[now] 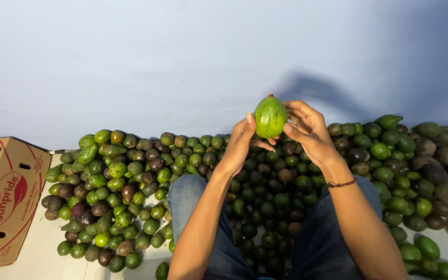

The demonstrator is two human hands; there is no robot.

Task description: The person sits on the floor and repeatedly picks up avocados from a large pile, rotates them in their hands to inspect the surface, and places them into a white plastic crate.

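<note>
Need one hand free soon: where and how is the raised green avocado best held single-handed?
Probably around its wide lower belly, from below. The avocado stands stem-up, narrowing toward the top, left hand and right hand flanking it.

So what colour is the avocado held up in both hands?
Bright green avocado, brownish stem tip; head view.

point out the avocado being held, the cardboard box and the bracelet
avocado (270,117), head view, middle of its green skin
cardboard box (6,199), head view, its printed top face
bracelet (341,183), head view, the dark band on the right wrist
</note>
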